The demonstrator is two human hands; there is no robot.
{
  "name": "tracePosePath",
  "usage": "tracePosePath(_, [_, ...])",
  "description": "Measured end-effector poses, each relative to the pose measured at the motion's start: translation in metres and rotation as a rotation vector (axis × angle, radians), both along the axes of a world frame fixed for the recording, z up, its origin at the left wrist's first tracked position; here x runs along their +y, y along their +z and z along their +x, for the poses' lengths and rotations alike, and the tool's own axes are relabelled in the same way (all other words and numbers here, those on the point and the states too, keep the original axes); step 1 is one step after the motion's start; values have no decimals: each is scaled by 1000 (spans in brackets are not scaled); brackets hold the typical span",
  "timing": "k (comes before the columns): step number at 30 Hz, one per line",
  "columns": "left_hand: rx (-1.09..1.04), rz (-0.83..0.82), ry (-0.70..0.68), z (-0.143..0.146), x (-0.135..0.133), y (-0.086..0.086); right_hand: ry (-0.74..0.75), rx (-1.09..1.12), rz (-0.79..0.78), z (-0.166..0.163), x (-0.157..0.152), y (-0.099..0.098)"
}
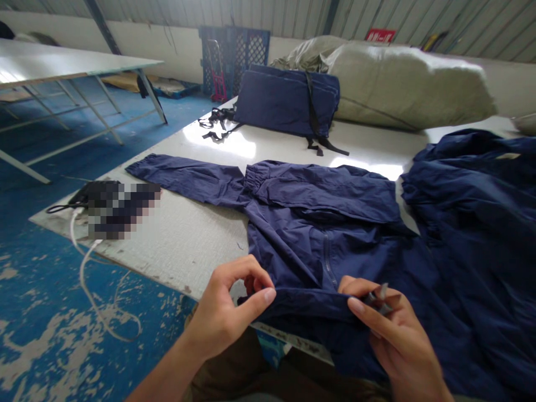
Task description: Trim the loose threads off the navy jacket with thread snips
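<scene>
A navy blue jacket [288, 240] lies spread at the table's near edge, with a zip [329, 259] and elastic-gathered cuffs [256, 178]. My left hand [234, 304] pinches one end of a folded edge of it between thumb and forefinger. Farther right along that same edge, my right hand [389, 324] grips the cloth, and the strip between the hands is held fairly straight. Tucked in my right fingers is a small tool with short grey pointed tips [383, 291], perhaps thread snips; its rest is hidden. One sleeve [188, 176] stretches away to the left.
More navy garments [473, 223] are heaped at the right. Behind stand a folded navy stack [285, 100] with black straps and a large wrapped bale [410, 84]. A black item [98, 192] with a white cable [84, 273] sits at the table's left corner, partly pixelated.
</scene>
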State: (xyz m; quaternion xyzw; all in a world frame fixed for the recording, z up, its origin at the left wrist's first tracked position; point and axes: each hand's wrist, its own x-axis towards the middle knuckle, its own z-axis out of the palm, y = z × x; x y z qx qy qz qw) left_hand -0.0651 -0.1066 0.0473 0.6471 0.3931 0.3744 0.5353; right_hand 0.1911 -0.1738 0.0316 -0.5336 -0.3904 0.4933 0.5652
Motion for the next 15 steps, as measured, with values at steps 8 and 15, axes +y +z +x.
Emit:
tracePosePath(8, [-85,-127,101,-1,1,-7,54,-41,55,3,2,-3])
tracePosePath(15, [-193,-227,159,-7,4,-14,-59,1,-31,-5,0,3])
